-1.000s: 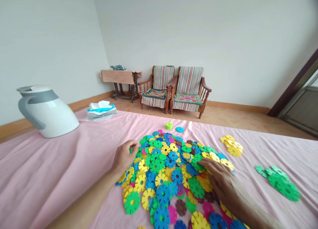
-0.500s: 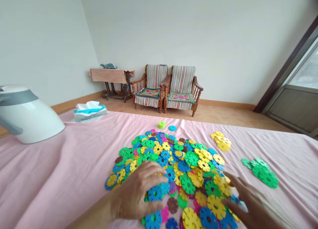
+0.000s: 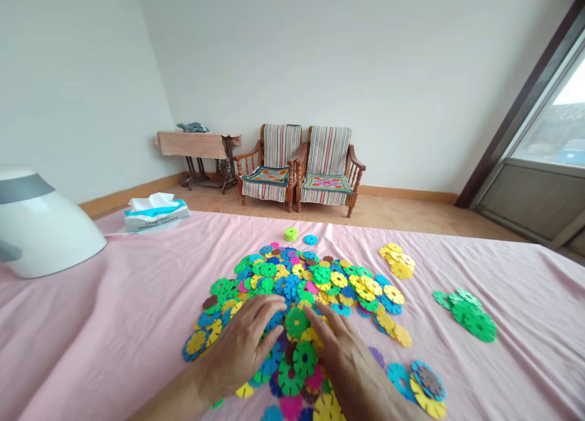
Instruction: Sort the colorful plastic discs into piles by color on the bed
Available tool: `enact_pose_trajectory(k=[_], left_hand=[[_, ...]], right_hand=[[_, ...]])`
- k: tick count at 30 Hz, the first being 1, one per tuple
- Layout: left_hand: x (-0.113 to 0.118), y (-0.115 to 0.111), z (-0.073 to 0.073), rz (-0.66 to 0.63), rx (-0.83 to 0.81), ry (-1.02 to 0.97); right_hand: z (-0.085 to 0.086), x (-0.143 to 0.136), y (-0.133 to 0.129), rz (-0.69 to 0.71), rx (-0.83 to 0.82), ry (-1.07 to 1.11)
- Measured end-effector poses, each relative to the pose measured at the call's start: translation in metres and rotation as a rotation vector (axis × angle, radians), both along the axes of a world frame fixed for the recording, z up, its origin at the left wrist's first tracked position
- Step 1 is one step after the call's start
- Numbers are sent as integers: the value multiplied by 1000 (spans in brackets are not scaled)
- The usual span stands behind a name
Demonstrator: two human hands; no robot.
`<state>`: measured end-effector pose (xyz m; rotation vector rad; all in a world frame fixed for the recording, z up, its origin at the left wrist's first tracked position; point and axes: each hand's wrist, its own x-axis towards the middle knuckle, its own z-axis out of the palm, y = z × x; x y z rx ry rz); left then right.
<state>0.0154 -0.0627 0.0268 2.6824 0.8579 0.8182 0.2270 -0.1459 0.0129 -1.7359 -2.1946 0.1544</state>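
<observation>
A wide heap of plastic snowflake discs (image 3: 269, 268) in green, yellow, blue, pink, purple and brown covers the middle of the cloth. My left hand (image 3: 247, 339) rests against the heap's left side, fingers stretched and the thumb apart, with nothing gripped. Opposite it, my right hand (image 3: 340, 354) lies on the discs with its fingers extended and open. Between the two hands several green discs (image 3: 304, 359) are banked together with blue and pink ones. A brown disc (image 3: 430, 381) sits on blue and yellow ones right of my right wrist.
Yellow discs (image 3: 401, 268) and green discs (image 3: 475, 320) lie in separate groups at the right. A lime-green stack (image 3: 290, 234) and one blue disc (image 3: 310, 240) stand behind the heap. A tissue pack (image 3: 158, 217) and a white kettle (image 3: 50, 232) are at left on the pink cloth (image 3: 137, 299).
My right hand has swept left across the heap, bringing discs toward my left hand and baring cloth behind it. My left hand stays nearly in place; the view has shifted slightly.
</observation>
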Motion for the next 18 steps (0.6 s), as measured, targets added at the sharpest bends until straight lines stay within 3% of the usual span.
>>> enact_pose_trajectory(k=[3,5,9,13,15,18], left_hand=[[0,-1,3,-52,1,48],[1,-2,5,-78,-1,98],[1,-3,7,-84,-28,146],[1,-3,7,-89,-48,152],[1,-3,7,-89,-58,152],[1,-3,7,-98,-70,144]], right_hand=[[13,3,-2,95,73,121],[17,21,2,52,152,194],[4,81,23,-279,317,130],[-20,122,39,-525,212,-50],[-29,127,41,-536,142,-67],[-37,121,39,-403,106,-18]])
